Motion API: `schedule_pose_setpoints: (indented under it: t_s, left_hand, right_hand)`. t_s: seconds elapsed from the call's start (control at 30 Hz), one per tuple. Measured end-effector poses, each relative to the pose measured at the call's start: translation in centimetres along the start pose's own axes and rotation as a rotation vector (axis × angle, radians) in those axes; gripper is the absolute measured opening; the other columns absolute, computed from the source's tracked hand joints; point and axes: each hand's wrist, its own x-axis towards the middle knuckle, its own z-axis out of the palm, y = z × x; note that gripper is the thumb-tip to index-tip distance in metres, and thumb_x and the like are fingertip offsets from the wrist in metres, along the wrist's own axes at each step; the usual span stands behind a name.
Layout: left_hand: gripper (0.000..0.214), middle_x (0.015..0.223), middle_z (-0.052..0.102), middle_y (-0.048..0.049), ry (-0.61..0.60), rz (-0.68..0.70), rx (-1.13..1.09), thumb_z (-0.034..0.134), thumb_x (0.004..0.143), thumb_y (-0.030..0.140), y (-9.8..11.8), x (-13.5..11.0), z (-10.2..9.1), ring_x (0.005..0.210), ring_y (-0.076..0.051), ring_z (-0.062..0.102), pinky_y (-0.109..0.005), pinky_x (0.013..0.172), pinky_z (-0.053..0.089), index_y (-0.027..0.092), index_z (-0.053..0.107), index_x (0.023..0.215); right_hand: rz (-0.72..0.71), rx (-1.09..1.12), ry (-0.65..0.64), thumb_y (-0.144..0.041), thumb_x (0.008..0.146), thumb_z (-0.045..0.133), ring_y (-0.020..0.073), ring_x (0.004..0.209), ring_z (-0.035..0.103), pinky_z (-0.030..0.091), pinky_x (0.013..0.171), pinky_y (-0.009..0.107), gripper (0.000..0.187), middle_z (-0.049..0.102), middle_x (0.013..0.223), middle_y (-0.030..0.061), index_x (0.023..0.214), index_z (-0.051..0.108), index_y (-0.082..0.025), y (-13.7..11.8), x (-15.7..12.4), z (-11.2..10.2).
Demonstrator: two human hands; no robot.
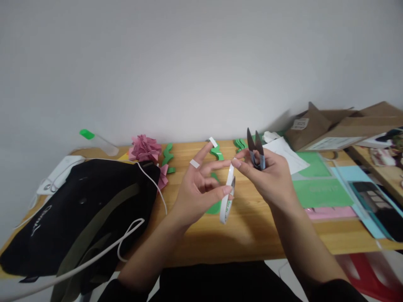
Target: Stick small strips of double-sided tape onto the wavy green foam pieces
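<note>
My left hand (198, 188) is raised over the wooden table (252, 230), pinching a thin roll of white double-sided tape (227, 199) between thumb and fingers. Small white tape pieces stick to the tips of two of its stretched fingers. My right hand (267, 176) holds small grey thread snips (255, 149), blades pointing up, and its fingertips pinch the loose end of the tape. A green paper leaf (215, 206) lies on the table under my hands.
A black bag (72, 209) with a white cable lies at the left. A pink paper flower (145, 147) and green paper leaves (168, 156) sit behind it. Coloured paper sheets (324, 193) and cardboard boxes (330, 126) fill the right side.
</note>
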Motion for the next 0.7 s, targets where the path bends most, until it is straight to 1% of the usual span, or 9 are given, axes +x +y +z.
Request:
schedule_pose_setpoints:
  t_s: [0.07, 0.13, 0.17, 0.2, 0.23, 0.27, 0.33, 0.43, 0.7]
  left_hand:
    - [0.09, 0.122, 0.066, -0.0071, 0.002, -0.012, -0.021, 0.077, 0.071, 0.014, 0.0, 0.0, 0.0, 0.055, -0.006, 0.066, -0.02, 0.056, 0.057, 0.036, 0.029, 0.145]
    - [0.093, 0.123, 0.066, -0.0076, 0.007, -0.018, -0.033, 0.077, 0.071, 0.015, 0.0, 0.0, 0.0, 0.054, -0.006, 0.066, -0.021, 0.057, 0.057, 0.037, 0.026, 0.146]
    - [0.094, 0.124, 0.065, -0.0079, 0.012, -0.021, -0.033, 0.077, 0.072, 0.015, 0.1, 0.0, 0.0, 0.054, -0.007, 0.066, -0.021, 0.057, 0.057, 0.038, 0.025, 0.147]
    - [0.095, 0.124, 0.065, -0.008, 0.019, -0.023, -0.032, 0.077, 0.072, 0.015, 0.2, 0.0, 0.0, 0.054, -0.007, 0.066, -0.021, 0.057, 0.057, 0.038, 0.024, 0.147]
    - [0.096, 0.124, 0.065, -0.008, 0.025, -0.022, -0.031, 0.077, 0.072, 0.015, 0.3, -0.1, 0.0, 0.054, -0.007, 0.066, -0.021, 0.056, 0.057, 0.039, 0.023, 0.147]
    - [0.096, 0.124, 0.066, -0.0079, 0.029, -0.021, -0.028, 0.077, 0.072, 0.015, 0.4, -0.1, 0.0, 0.054, -0.007, 0.066, -0.021, 0.055, 0.056, 0.04, 0.023, 0.147]
    - [0.096, 0.123, 0.066, -0.0076, 0.026, -0.017, -0.022, 0.076, 0.073, 0.014, 0.6, -0.1, 0.0, 0.053, -0.007, 0.065, -0.02, 0.053, 0.055, 0.041, 0.022, 0.147]
    - [0.097, 0.122, 0.066, -0.0069, -0.002, -0.004, -0.019, 0.077, 0.072, 0.015, 0.8, -0.2, 0.1, 0.053, -0.008, 0.066, -0.02, 0.051, 0.054, 0.043, 0.022, 0.147]
    - [0.1, 0.124, 0.065, -0.0069, -0.06, -0.026, -0.03, 0.077, 0.072, 0.014, 1.2, -0.6, 0.3, 0.053, -0.007, 0.065, -0.02, 0.052, 0.055, 0.045, 0.019, 0.147]
  right_hand:
    - [0.038, 0.037, 0.006, -0.042, 0.075, 0.074, 0.0072, 0.047, 0.034, 0.03, 0.045, 0.023, 0.025, 0.039, 0.055, -0.0072, 0.084, 0.068, -0.019, 0.0, 0.0, -0.2]
    - [0.091, 0.104, -0.016, -0.052, 0.081, 0.065, 0.0075, 0.044, 0.031, 0.027, 0.042, 0.023, 0.035, 0.036, 0.054, -0.0073, 0.093, 0.068, -0.02, 0.1, -0.2, -0.7]
    - [0.119, 0.123, -0.052, -0.058, 0.085, 0.057, 0.0078, 0.043, 0.029, 0.025, 0.041, 0.024, 0.041, 0.034, 0.052, -0.007, 0.092, 0.067, -0.019, 0.1, -0.4, -1.2]
    - [0.14, 0.122, -0.102, -0.062, 0.088, 0.049, 0.0081, 0.042, 0.028, 0.024, 0.04, 0.024, 0.047, 0.032, 0.051, -0.0065, 0.088, 0.067, -0.018, 0.1, -0.6, -1.7]
    - [0.155, 0.083, -0.169, -0.065, 0.09, 0.041, 0.0084, 0.042, 0.028, 0.023, 0.039, 0.025, 0.054, 0.032, 0.049, -0.0057, 0.08, 0.066, -0.018, 0.1, -0.8, -2.3]
    - [0.175, 0.022, -0.236, -0.065, 0.091, 0.037, 0.0086, 0.042, 0.029, 0.023, 0.04, 0.025, 0.058, 0.032, 0.048, -0.0048, 0.074, 0.064, -0.017, 0.0, -1.0, -2.9]
    - [0.191, -0.101, -0.339, -0.063, 0.092, 0.037, 0.0083, 0.043, 0.03, 0.023, 0.039, 0.025, 0.059, 0.033, 0.048, -0.0041, 0.066, 0.062, -0.017, -0.2, -1.3, -3.9]
    - [0.181, -0.197, -0.427, -0.061, 0.092, 0.04, 0.008, 0.042, 0.031, 0.025, 0.039, 0.024, 0.056, 0.034, 0.047, -0.0044, 0.064, 0.061, -0.017, -0.7, -1.5, -4.7]
    - [0.131, -0.159, -0.525, -0.063, 0.092, 0.036, 0.0074, 0.04, 0.029, 0.026, 0.039, 0.025, 0.06, 0.031, 0.047, -0.0054, 0.058, 0.056, -0.018, -1.8, -1.1, -4.3]
